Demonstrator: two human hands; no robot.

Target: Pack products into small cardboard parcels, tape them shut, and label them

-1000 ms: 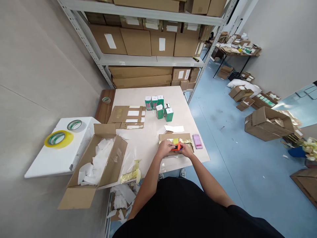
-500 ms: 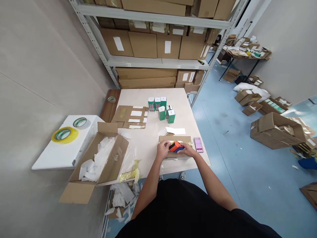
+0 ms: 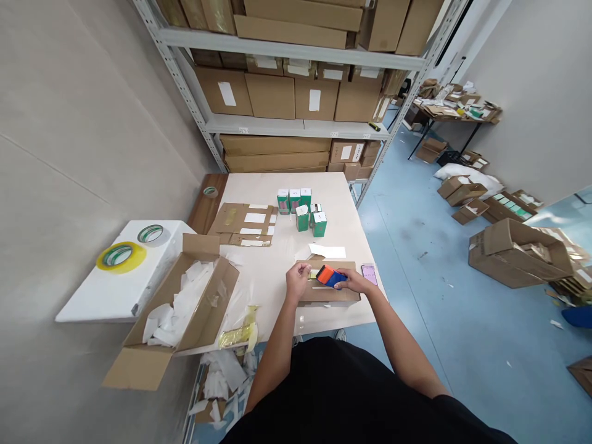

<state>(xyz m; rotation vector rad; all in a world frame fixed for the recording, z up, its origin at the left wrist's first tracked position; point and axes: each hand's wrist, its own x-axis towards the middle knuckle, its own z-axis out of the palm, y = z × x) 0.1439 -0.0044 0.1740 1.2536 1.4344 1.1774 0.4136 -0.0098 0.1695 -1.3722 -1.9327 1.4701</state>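
Observation:
My right hand (image 3: 351,280) is closed round an orange and blue tape dispenser (image 3: 332,277), held tilted above a closed brown cardboard box (image 3: 328,297). My left hand (image 3: 298,279) is just left of the dispenser, its fingertips pinched together. What they hold is too small to make out. A pale yellowish strip (image 3: 313,274) shows between that hand and the dispenser. Just right of the box lies a phone (image 3: 369,274) with a lit pinkish screen, partly behind my right wrist. A folded white paper (image 3: 328,251) lies beyond the box.
Several green and white small boxes (image 3: 302,219) stand farther back. Flattened cardboard (image 3: 245,223) lies left of them. An open carton with white paper (image 3: 182,302) is at left, beside tape rolls (image 3: 120,256) on a white block. A shelf with cartons (image 3: 271,95) rises behind the table.
My left hand has moved a little left, away from the dispenser. The dispenser has turned, showing more of its blue side. The phone's screen shows differently, and my view has shifted slightly.

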